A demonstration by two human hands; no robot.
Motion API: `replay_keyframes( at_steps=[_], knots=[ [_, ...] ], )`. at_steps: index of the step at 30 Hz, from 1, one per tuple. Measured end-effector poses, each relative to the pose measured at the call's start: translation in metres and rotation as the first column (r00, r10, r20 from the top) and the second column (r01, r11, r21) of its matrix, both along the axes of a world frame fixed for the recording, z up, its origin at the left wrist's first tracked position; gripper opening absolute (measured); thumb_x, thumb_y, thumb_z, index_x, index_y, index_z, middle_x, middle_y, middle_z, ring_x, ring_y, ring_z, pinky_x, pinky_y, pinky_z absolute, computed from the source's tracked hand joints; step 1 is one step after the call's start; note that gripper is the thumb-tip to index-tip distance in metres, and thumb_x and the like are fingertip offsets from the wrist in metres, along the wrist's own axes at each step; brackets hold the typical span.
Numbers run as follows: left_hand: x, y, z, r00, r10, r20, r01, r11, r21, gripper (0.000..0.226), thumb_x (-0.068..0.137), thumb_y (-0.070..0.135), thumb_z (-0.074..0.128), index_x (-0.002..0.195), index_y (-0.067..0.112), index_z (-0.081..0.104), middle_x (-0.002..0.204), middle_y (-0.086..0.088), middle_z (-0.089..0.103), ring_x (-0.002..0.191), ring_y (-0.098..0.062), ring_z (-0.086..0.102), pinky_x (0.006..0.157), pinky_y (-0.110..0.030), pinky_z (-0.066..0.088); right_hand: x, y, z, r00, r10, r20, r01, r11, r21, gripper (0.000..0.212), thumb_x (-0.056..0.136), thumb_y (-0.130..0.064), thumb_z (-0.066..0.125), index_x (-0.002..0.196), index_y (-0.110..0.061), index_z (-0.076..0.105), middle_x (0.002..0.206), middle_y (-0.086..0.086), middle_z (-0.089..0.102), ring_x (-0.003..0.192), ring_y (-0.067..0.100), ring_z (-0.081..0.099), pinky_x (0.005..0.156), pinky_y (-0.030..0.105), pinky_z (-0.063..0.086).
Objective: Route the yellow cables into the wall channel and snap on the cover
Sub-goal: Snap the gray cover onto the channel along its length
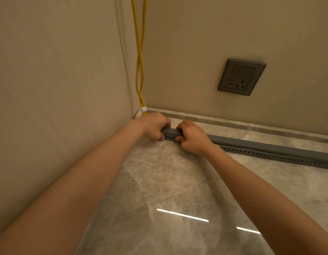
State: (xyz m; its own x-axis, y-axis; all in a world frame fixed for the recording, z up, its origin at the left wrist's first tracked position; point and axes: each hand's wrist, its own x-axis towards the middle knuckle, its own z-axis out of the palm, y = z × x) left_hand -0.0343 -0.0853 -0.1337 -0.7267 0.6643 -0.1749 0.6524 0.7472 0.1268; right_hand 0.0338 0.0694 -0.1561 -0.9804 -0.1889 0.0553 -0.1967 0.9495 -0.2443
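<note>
Two yellow cables (139, 57) hang down the room corner, twisted round each other, and pass through a white clip (143, 108) just above the floor. A grey slotted channel (270, 150) with its grey cover on top lies on the marble floor, running right from the corner. My left hand (153, 126) grips the channel's left end, fingers curled over the top and thumb at the slotted front. My right hand (191, 138) grips the channel just to the right, fingers over the cover and thumb on the front. The cables inside the channel are hidden.
A grey wall socket (241, 77) sits on the right wall above the channel. A marble skirting strip (251, 125) runs along the wall base behind the channel. The left wall (58, 89) stands close beside my left arm. The glossy marble floor (177, 190) spreads toward me.
</note>
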Motion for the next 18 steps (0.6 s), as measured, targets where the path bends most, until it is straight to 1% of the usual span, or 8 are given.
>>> replay_keyframes(
  at_steps=[3, 6, 8, 10, 13, 15, 18],
  knots=[
    [0.001, 0.000, -0.003, 0.999, -0.022, -0.043, 0.021, 1.000, -0.014, 0.039, 0.078, 0.027, 0.071, 0.113, 0.015, 0.057, 0.109, -0.008, 0.064, 0.101, -0.025, 0.058, 0.078, -0.031, 0.045, 0.001, -0.001, -0.001, 1.000, -0.010, -0.029, 0.010, 1.000, 0.005, 0.032, 0.086, -0.020, 0.059, 0.115, -0.007, 0.055, 0.116, 0.010, 0.055, 0.108, 0.027, 0.051, 0.081, 0.034, 0.043],
    [0.002, 0.000, -0.005, 0.998, -0.015, -0.058, 0.015, 1.000, -0.004, 0.037, 0.079, 0.026, 0.070, 0.111, 0.015, 0.058, 0.109, -0.009, 0.065, 0.101, -0.026, 0.059, 0.078, -0.034, 0.047, -0.003, 0.001, 0.003, 1.000, -0.030, 0.009, 0.030, 1.000, -0.005, 0.032, 0.087, -0.026, 0.058, 0.114, -0.010, 0.059, 0.114, 0.008, 0.057, 0.105, 0.026, 0.053, 0.074, 0.030, 0.038],
    [0.003, -0.002, -0.007, 0.999, -0.011, -0.045, 0.012, 1.000, 0.015, 0.035, 0.079, 0.026, 0.070, 0.111, 0.016, 0.059, 0.109, -0.007, 0.065, 0.101, -0.025, 0.059, 0.078, -0.034, 0.047, -0.005, 0.002, 0.007, 0.999, -0.025, 0.043, 0.025, 1.000, 0.004, 0.032, 0.088, -0.029, 0.057, 0.115, -0.011, 0.060, 0.114, 0.007, 0.057, 0.103, 0.026, 0.054, 0.073, 0.030, 0.038],
    [0.003, -0.005, -0.009, 1.000, -0.006, -0.002, 0.006, 0.998, 0.069, 0.033, 0.078, 0.025, 0.069, 0.109, 0.017, 0.061, 0.106, -0.004, 0.066, 0.099, -0.022, 0.059, 0.077, -0.033, 0.046, -0.004, 0.002, 0.009, 0.999, -0.003, 0.043, 0.001, 0.999, 0.043, 0.032, 0.088, -0.031, 0.056, 0.113, -0.012, 0.060, 0.112, 0.007, 0.058, 0.100, 0.026, 0.055, 0.070, 0.030, 0.037],
    [0.010, -0.006, -0.014, 1.000, 0.007, 0.016, -0.010, 0.979, 0.203, 0.025, 0.080, 0.024, 0.063, 0.103, 0.016, 0.066, 0.098, -0.002, 0.067, 0.092, -0.021, 0.060, 0.072, -0.030, 0.044, 0.002, 0.002, 0.003, 0.999, 0.030, -0.041, -0.025, 0.994, 0.102, 0.032, 0.088, -0.034, 0.050, 0.108, -0.011, 0.061, 0.105, 0.007, 0.060, 0.095, 0.026, 0.057, 0.067, 0.029, 0.035],
    [0.015, -0.006, -0.017, 1.000, -0.014, -0.018, 0.018, 0.969, 0.245, 0.024, 0.083, 0.024, 0.059, 0.103, 0.014, 0.068, 0.095, -0.003, 0.068, 0.089, -0.020, 0.060, 0.074, -0.032, 0.046, 0.006, 0.003, -0.005, 0.996, 0.044, -0.082, -0.036, 0.995, 0.092, 0.033, 0.092, -0.034, 0.046, 0.111, -0.010, 0.059, 0.105, 0.008, 0.061, 0.097, 0.026, 0.055, 0.070, 0.029, 0.036],
    [0.018, -0.011, -0.019, 0.996, -0.059, -0.065, 0.072, 0.975, 0.211, 0.024, 0.088, 0.027, 0.054, 0.103, 0.013, 0.066, 0.091, -0.005, 0.066, 0.087, -0.021, 0.060, 0.079, -0.039, 0.048, 0.009, 0.007, -0.010, 0.990, 0.097, -0.106, -0.086, 0.991, 0.099, 0.036, 0.097, -0.031, 0.040, 0.122, -0.009, 0.054, 0.112, 0.010, 0.059, 0.104, 0.026, 0.051, 0.081, 0.032, 0.040]
  ],
)
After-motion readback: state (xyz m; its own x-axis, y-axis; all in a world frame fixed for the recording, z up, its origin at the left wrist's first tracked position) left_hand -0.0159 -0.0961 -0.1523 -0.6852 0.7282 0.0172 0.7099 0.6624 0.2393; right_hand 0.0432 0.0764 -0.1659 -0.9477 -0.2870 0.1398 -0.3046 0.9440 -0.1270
